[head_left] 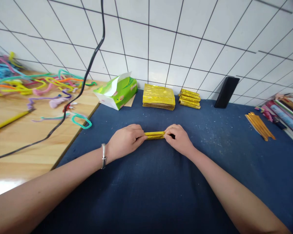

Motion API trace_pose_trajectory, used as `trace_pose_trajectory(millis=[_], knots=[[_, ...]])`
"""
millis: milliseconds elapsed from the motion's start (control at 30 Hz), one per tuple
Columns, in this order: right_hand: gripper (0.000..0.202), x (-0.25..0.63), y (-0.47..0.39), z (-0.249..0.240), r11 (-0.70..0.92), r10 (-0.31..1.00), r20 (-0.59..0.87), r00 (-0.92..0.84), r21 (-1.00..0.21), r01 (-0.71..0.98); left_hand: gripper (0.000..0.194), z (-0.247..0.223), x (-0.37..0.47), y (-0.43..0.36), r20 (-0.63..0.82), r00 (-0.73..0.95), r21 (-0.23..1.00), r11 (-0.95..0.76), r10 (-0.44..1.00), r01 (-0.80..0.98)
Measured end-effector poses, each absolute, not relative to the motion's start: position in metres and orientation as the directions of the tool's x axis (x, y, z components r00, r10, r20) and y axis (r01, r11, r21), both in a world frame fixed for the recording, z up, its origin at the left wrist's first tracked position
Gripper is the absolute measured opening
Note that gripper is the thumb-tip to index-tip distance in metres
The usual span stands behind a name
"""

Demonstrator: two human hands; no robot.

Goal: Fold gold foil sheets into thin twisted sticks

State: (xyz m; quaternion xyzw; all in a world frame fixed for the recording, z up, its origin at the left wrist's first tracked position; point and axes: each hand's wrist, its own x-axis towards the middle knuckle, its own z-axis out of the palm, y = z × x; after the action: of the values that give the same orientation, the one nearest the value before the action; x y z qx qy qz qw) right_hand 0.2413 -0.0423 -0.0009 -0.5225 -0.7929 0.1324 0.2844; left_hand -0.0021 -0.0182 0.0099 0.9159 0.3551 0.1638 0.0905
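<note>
A narrow folded strip of gold paper (155,135) lies level between my two hands, over the dark blue cloth (151,188). Its left end is pinched in my left hand (127,139), which has a silver bracelet (104,156) at the wrist. The fingers of my right hand (179,139) are closed on the right end. Beyond the hands stands a stack of flat gold paper sheets (158,97). Just right of that stack is a small pile of folded gold strips (189,98).
A green tissue box (119,91) and a black phone-like object (226,92) stand near the tiled wall. Orange-gold strips (260,126) and books (288,117) are at right. A wooden table (39,152) at left bears colourful fuzzy stems, crossed by a black cable (88,70).
</note>
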Motion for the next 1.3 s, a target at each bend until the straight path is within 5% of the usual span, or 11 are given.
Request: trace_pose_trajectory(millis=[667,967,1300], knots=[[0.02,0.239,-0.038,-0.004,0.317,0.939,0.271,-0.211,-0.443,0.839,0.026,0.003,0.002,-0.005,0.252,0.658,0.307,-0.704,0.709,0.641],[0.014,0.24,-0.04,-0.001,0.235,0.964,0.232,-0.131,-0.509,0.828,0.024,0.001,0.0,-0.005,0.248,0.692,0.284,-0.734,0.678,0.617],[0.017,0.243,-0.041,-0.004,0.358,0.929,0.281,-0.239,-0.526,0.771,0.01,-0.001,0.001,-0.009,0.233,0.638,0.366,-0.674,0.734,0.642]])
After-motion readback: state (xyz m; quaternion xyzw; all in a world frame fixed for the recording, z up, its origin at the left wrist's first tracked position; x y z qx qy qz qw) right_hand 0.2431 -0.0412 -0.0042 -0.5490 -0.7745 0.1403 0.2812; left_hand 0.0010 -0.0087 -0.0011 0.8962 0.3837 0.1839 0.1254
